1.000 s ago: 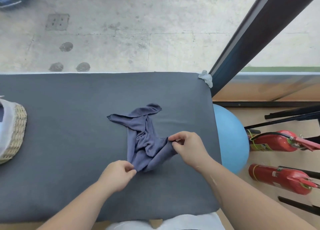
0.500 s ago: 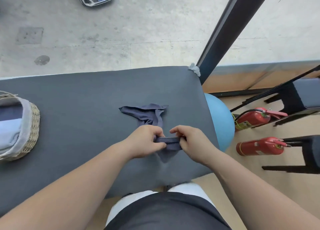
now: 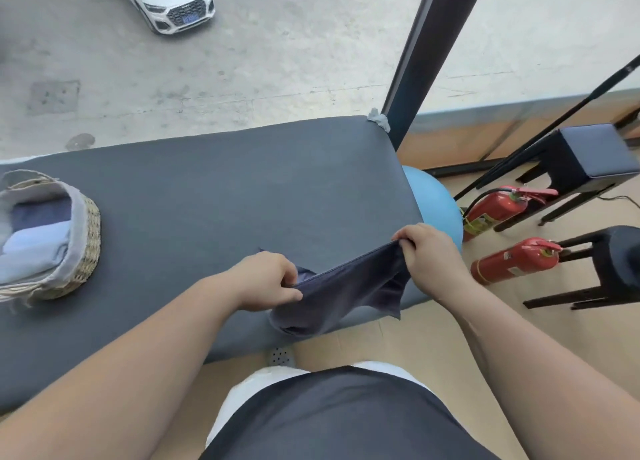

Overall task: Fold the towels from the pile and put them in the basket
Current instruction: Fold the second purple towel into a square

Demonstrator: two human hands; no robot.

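Note:
A dark blue towel (image 3: 349, 295) hangs stretched between my two hands over the near right edge of the grey table (image 3: 221, 196). My left hand (image 3: 268, 281) pinches its top edge near the left end. My right hand (image 3: 427, 257) grips the right corner, held higher. The towel sags below the edge in loose folds. At the table's left end stands a woven basket (image 3: 88, 237) with a grey liner, holding folded blue and light blue towels.
Right of the table lie a blue exercise ball (image 3: 436, 206), two red fire extinguishers (image 3: 512, 260) and black stools (image 3: 588, 154) on the floor. A dark window post (image 3: 426, 54) rises at the table's far right corner. A small grey rag (image 3: 379, 120) sits on that corner.
The towel lay crumpled on the table; both hands gathered its edge, then lifted it and pulled apart, stretching it out. The view has swung right and down.

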